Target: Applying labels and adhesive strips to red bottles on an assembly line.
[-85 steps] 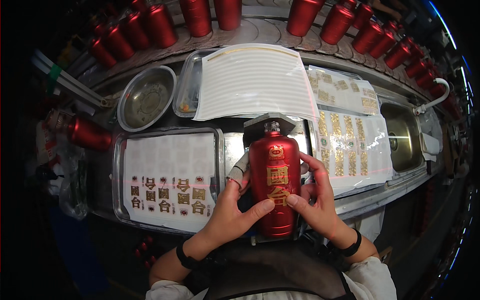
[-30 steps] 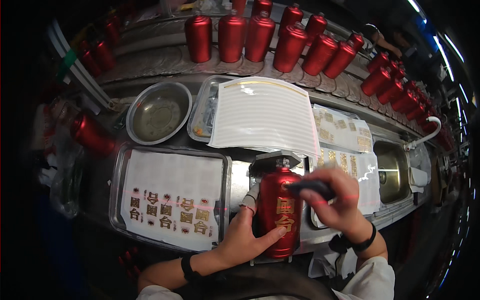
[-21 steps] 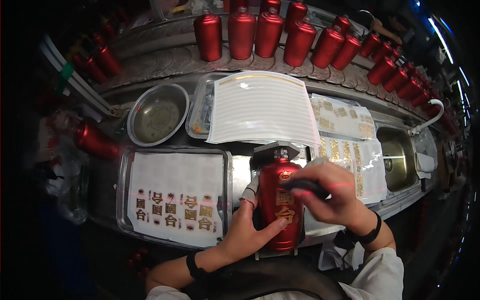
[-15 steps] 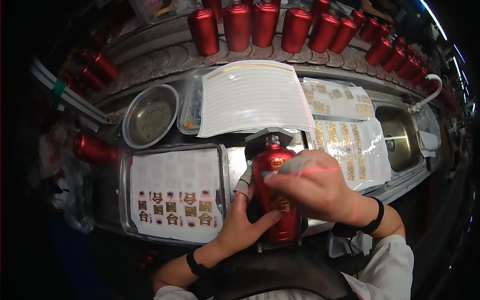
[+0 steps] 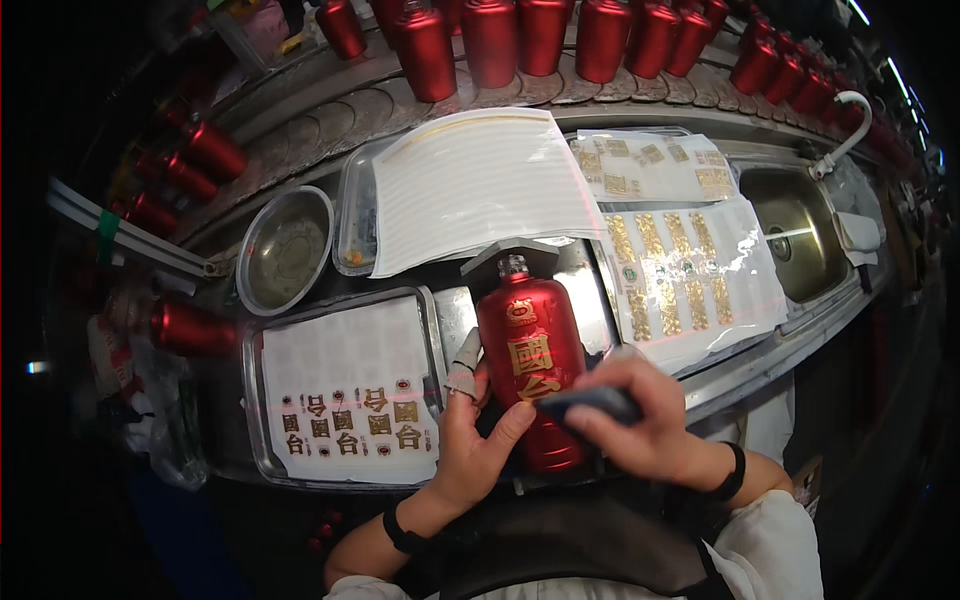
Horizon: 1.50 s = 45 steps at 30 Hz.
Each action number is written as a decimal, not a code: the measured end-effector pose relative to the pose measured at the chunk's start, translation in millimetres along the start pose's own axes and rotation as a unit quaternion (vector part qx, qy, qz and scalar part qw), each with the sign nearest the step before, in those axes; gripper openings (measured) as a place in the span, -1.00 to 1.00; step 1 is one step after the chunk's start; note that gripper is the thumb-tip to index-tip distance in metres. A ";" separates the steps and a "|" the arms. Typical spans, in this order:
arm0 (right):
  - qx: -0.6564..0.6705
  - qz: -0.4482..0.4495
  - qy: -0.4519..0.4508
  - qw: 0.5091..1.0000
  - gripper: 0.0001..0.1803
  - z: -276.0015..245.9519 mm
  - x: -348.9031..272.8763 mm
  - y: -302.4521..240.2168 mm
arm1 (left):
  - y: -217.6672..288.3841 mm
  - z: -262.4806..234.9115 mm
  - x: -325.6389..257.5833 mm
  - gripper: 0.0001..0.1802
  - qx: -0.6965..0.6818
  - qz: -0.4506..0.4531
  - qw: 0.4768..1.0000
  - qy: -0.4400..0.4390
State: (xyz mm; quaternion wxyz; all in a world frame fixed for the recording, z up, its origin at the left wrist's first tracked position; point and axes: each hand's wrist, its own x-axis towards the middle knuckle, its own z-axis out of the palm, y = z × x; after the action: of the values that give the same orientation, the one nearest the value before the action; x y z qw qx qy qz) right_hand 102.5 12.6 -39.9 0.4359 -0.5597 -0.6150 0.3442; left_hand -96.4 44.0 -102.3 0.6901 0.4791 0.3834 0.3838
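A glossy red bottle (image 5: 545, 310) leans back in front of me with its neck against a grey angled stand (image 5: 512, 250). Gold characters and a round emblem run down its front. My left hand (image 5: 474, 432) grips the bottle's left side, thumb pressed on the front beside the lower character; a pale wrap covers one finger. In my right hand (image 5: 648, 412) is a dark, flat scraper-like tool (image 5: 598, 403), somewhat blurred. Its tip meets or nearly meets the bottle at the lower character. Part of that character is hidden.
Left of the bottle, a metal tray (image 5: 436, 350) holds a sheet of gold and red decals (image 5: 345, 420). Beyond are a metal bowl (image 5: 288, 250) and a large white sheet (image 5: 480, 190). Gold decal sheets (image 5: 745, 265) and a sink (image 5: 790, 235) sit right. Red bottles (image 5: 425, 55) line a conveyor behind.
My right hand has moved down and right from the bottle's upper front, uncovering the emblem and upper character. My left hand stays on the bottle. The whole view has shifted slightly.
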 end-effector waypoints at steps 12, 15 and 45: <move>0.143 0.186 0.152 0.960 -0.81 -18.1 4.9 49.9 | 14.2 -12.4 18.7 -0.47 0.437 0.245 0.865 -0.022; 0.213 0.160 0.137 0.954 -0.86 -10.7 2.1 33.8 | 26.0 -18.0 29.4 -0.49 0.526 0.264 0.806 -0.067; 0.032 0.124 0.025 0.991 -0.44 21.3 -8.9 37.8 | 27.7 -39.6 53.6 -0.45 0.519 0.274 0.806 -0.081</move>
State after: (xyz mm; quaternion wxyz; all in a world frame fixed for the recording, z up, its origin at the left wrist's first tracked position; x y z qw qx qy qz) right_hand 97.5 10.4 -83.8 0.4230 -0.6254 -0.5186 0.4013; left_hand -114.3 113.4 -94.2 0.2329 0.8802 0.3214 0.2603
